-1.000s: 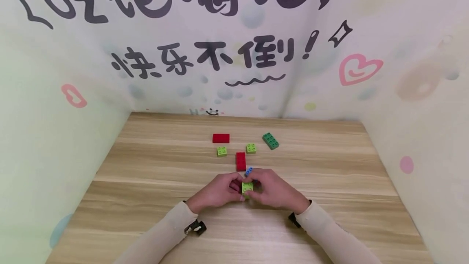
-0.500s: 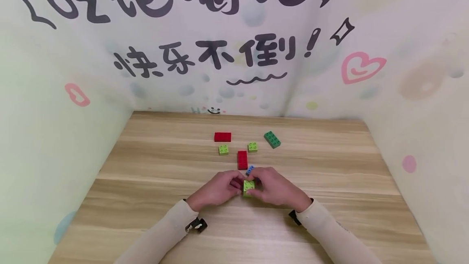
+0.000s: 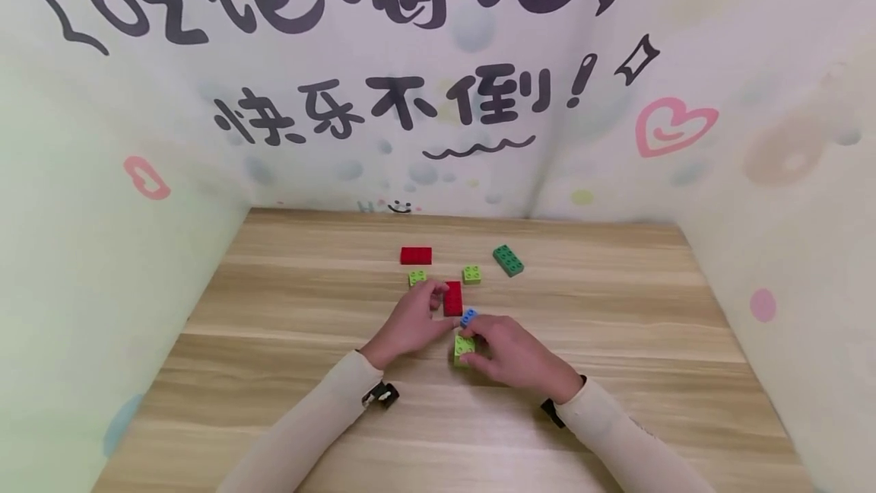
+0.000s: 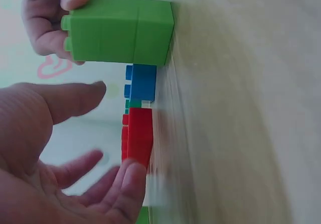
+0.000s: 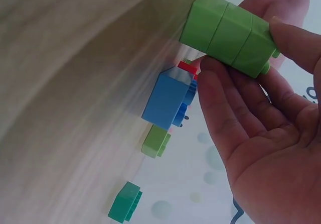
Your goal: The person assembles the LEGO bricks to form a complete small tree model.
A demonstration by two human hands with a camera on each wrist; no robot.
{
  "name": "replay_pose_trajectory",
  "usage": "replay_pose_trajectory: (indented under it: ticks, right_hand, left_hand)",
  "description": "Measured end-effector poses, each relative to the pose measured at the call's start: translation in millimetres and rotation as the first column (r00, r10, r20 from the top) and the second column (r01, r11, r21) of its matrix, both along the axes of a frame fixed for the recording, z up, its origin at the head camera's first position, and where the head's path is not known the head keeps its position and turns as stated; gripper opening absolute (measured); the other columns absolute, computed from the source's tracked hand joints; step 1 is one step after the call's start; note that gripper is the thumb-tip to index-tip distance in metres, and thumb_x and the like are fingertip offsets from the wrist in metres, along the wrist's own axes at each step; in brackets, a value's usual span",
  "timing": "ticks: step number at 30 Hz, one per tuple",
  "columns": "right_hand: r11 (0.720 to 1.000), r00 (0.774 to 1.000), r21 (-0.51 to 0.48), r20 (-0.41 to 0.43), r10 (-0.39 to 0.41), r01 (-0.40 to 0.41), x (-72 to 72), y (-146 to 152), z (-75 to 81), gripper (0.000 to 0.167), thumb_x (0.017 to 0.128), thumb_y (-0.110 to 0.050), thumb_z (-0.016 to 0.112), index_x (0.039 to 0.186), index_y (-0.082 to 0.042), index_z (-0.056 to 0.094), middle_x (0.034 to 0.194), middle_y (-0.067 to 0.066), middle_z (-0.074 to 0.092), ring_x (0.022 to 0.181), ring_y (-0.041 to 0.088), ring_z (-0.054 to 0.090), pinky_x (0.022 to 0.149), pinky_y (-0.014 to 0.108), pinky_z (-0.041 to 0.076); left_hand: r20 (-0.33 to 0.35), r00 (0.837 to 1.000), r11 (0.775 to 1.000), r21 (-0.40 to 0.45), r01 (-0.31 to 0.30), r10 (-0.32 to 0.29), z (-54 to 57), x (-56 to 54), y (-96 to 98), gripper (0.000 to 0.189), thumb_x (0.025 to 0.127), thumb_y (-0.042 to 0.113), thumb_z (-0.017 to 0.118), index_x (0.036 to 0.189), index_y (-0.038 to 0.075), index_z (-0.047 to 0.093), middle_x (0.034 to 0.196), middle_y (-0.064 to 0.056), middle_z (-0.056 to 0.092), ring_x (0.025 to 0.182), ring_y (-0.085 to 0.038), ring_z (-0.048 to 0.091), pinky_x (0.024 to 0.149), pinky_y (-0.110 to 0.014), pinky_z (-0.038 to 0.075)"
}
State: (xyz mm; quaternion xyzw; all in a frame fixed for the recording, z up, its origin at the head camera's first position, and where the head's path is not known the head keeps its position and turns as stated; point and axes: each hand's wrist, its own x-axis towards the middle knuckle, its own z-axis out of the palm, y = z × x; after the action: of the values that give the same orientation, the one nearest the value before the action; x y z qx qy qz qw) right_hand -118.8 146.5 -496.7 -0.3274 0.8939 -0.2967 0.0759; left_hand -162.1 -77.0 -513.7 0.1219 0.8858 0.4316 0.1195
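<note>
My right hand (image 3: 513, 350) pinches a stack of lime-green toy building bricks (image 3: 463, 351) between thumb and fingers. In the right wrist view the stack (image 5: 225, 33) is three bricks high and upright on the table, studs on top. My left hand (image 3: 413, 319) holds nothing; its thumb and fingers are spread apart. Its fingertips reach the near side of a red brick (image 3: 452, 300), overlapping it in the left wrist view, close to a loose lime-green brick (image 3: 417, 277) that the hand partly covers. A blue brick (image 4: 144, 82) sits just beyond the stack, partly behind the right fingers in the head view.
Farther back on the wooden table (image 3: 308, 265) lie another red brick (image 3: 416, 256), a second lime-green brick (image 3: 471, 275) and a dark green brick (image 3: 509, 260). White printed walls (image 3: 383, 173) stand at the table's back and both sides.
My left hand has left the green stack's side and moved forward toward the red brick, its fingers spreading. The right hand stays at the stack.
</note>
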Motion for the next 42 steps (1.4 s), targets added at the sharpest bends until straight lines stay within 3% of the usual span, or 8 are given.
replay_pose_trajectory:
  ticks: [5, 10, 20, 26, 30, 42]
  right_hand:
    - [1.000, 1.000, 0.014, -0.009, -0.009, 0.009, -1.2, -1, 2.1, 0.031, 0.093, -0.031, 0.084, 0.116, -0.014, 0.072, 0.097, -0.011, 0.065, 0.083, 0.011, 0.059, 0.073, 0.022, 0.051]
    - [1.000, 1.000, 0.024, -0.008, -0.016, 0.016, -1.5, -1, 1.8, 0.031, 0.094, -0.030, 0.083, 0.117, -0.013, 0.072, 0.099, -0.011, 0.067, 0.085, 0.013, 0.060, 0.076, 0.023, 0.051]
    - [1.000, 1.000, 0.018, -0.016, -0.006, 0.006, -1.1, 0, 1.8, 0.029, 0.094, -0.026, 0.083, 0.115, -0.012, 0.071, 0.100, -0.007, 0.069, 0.085, 0.013, 0.061, 0.078, 0.026, 0.053]
    - [1.000, 1.000, 0.015, -0.020, -0.004, 0.004, -0.5, 0, 0.6, 0.029, 0.093, -0.028, 0.083, 0.116, -0.013, 0.073, 0.105, -0.008, 0.072, 0.089, 0.014, 0.064, 0.082, 0.026, 0.055]
    - [1.000, 1.000, 0.016, -0.004, -0.007, 0.007, -0.2, 0, 1.3, 0.029, 0.094, -0.029, 0.082, 0.116, -0.015, 0.072, 0.105, -0.010, 0.070, 0.087, 0.014, 0.063, 0.079, 0.025, 0.054]
    - [0.999, 1.000, 0.032, 0.001, -0.012, 0.012, -0.9, 2, -0.5, 0.032, 0.095, -0.032, 0.081, 0.120, -0.015, 0.071, 0.106, -0.009, 0.071, 0.089, 0.009, 0.062, 0.081, 0.025, 0.055]
  left_hand:
    - [-0.041, 0.998, 0.993, -0.112, -0.045, 0.040, -1.4, -10.9, 13.7, 0.078, 0.090, 0.041, 0.085, 0.152, 0.011, 0.050, 0.141, -0.013, 0.055, 0.115, -0.025, 0.062, 0.100, -0.043, 0.058]
    - [-0.084, 0.996, 0.982, -0.188, -0.033, 0.017, -1.7, -18.7, 20.2, 0.081, 0.088, 0.047, 0.084, 0.154, 0.012, 0.052, 0.137, -0.015, 0.056, 0.108, -0.025, 0.061, 0.093, -0.041, 0.057]
    - [-0.065, 0.998, 0.987, -0.162, 0.013, -0.023, -1.2, -24.7, 18.6, 0.058, 0.092, 0.045, 0.083, 0.140, 0.016, 0.066, 0.128, -0.010, 0.060, 0.107, -0.023, 0.057, 0.090, -0.039, 0.051]
    - [-0.040, 0.999, 0.988, -0.150, 0.029, -0.036, -3.1, -23.1, 12.7, 0.060, 0.086, 0.043, 0.089, 0.137, 0.019, 0.068, 0.133, -0.007, 0.059, 0.112, -0.021, 0.056, 0.097, -0.040, 0.053]
    - [-0.020, 0.998, 0.988, -0.144, 0.051, -0.055, -4.1, -21.5, 9.2, 0.062, 0.082, 0.038, 0.092, 0.137, 0.021, 0.069, 0.135, -0.009, 0.056, 0.115, -0.023, 0.056, 0.099, -0.042, 0.054]
    - [-0.044, 0.994, 0.991, -0.099, 0.095, -0.100, -5.2, -19.7, 4.6, 0.043, 0.089, 0.014, 0.085, 0.130, 0.017, 0.071, 0.134, -0.007, 0.066, 0.118, -0.026, 0.061, 0.101, -0.046, 0.056]
